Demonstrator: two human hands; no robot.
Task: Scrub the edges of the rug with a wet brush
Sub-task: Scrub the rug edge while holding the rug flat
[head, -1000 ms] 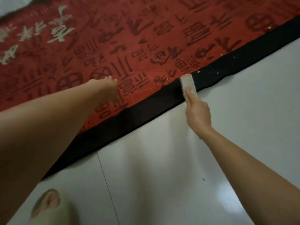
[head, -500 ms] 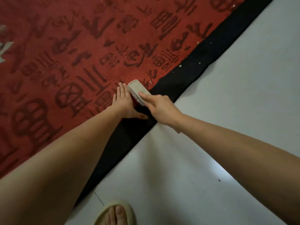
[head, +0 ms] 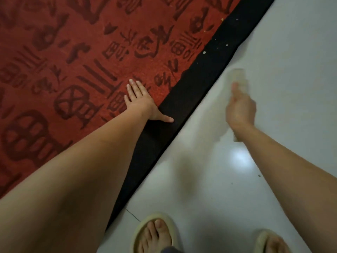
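Head view: shiny pale tiled floor (head: 273, 52) on the right, with a bright spot of light on it. Big red rug (head: 73, 52) on the left, covered in dark red signs. Black edge (head: 184, 95) along the side of the rug, running slanted from top right to bottom left, right next to the floor. Small pale crumbs (head: 204, 52) dotted on the black edge near the top.

Left hand (head: 140, 103) flat on the rug, fingers straight and close together on the red part, thumb stuck out sideways onto the black edge. Holding nothing, just pressing down.

Right hand (head: 240, 108) over the floor, off the rug and apart from the black edge. Very blurry. Fingers curled round a pale brush (head: 237, 77), with the brush poking out past the fingers toward the top. Too blurry to tell if the brush is touching the floor or up in the air.

Two feet in pale slippers at the bottom, on the floor: left slipper (head: 155, 232) near the rug edge, right slipper (head: 269, 241) partly cut off by the bottom of the picture.
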